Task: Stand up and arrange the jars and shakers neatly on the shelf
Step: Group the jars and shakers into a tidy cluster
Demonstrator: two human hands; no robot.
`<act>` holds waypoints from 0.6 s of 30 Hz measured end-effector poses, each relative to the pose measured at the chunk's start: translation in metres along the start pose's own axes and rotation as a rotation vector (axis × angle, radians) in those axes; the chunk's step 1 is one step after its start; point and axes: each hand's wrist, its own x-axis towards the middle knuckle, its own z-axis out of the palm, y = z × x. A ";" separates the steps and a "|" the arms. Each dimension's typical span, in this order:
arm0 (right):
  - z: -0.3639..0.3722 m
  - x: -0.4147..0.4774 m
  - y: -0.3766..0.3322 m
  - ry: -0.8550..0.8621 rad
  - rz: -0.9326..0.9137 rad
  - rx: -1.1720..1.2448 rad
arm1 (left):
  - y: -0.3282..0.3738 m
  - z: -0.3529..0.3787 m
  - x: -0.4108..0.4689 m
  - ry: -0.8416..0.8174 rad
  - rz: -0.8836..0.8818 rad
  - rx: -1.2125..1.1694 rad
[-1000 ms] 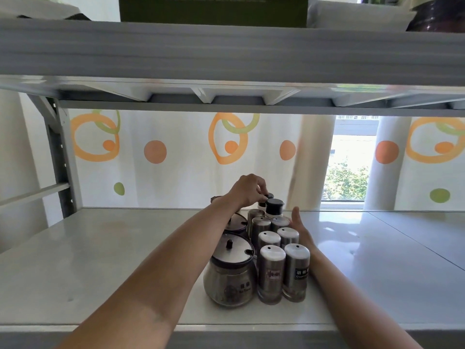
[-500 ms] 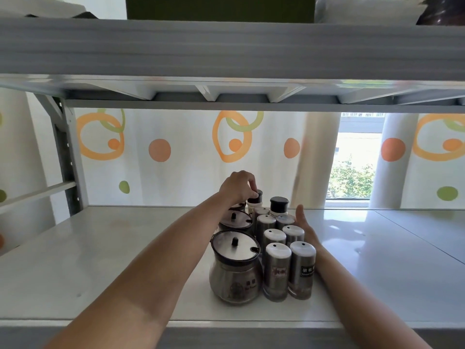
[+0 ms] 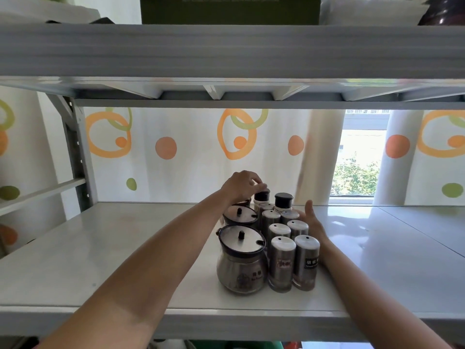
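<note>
Our left hand (image 3: 240,187) reaches to the back of the group. Its fingers (image 3: 255,183) are curled down over the top of a black-capped bottle (image 3: 261,197) and pinch its cap. Our right hand (image 3: 313,222) stands on edge along the right side of the group, with its fingers (image 3: 308,207) straight, close together and pointing away from us. It grasps nothing and lies flat against the right column.

Everything stands in one tight cluster near the middle of the white shelf (image 3: 125,248), towards its front edge. The shakers (image 3: 281,263) are slim steel cylinders with rounded white tops, and the two nearest carry labels. They form two columns running front to back. Just left of them the jars (image 3: 241,263) make a third column: round glass pots with steel lids, dark rims and a small black knob. The rearmost jar is mostly hidden under our left wrist. A second black-capped bottle (image 3: 283,200) closes the right column at the back.

All of them are upright, long axes vertical and tops up.

Behind hangs a white curtain (image 3: 176,159) with orange and green circles. It is parted at a window (image 3: 359,167).
</note>
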 end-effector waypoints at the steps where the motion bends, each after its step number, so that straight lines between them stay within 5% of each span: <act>1: -0.002 -0.002 0.000 -0.003 -0.002 -0.002 | 0.000 -0.005 -0.008 0.029 0.017 -0.082; 5: -0.035 -0.025 -0.007 -0.012 0.004 -0.092 | -0.009 -0.035 -0.067 0.199 0.123 -0.697; 9: -0.092 -0.062 -0.018 -0.055 0.022 -0.045 | -0.048 -0.057 -0.149 -0.060 0.110 -1.260; 14: -0.095 -0.107 -0.024 -0.335 0.161 -0.073 | -0.067 -0.033 -0.210 -0.578 0.127 -1.225; 18: -0.039 -0.116 -0.016 -0.626 0.224 -0.138 | -0.045 -0.011 -0.209 -0.738 0.242 -1.041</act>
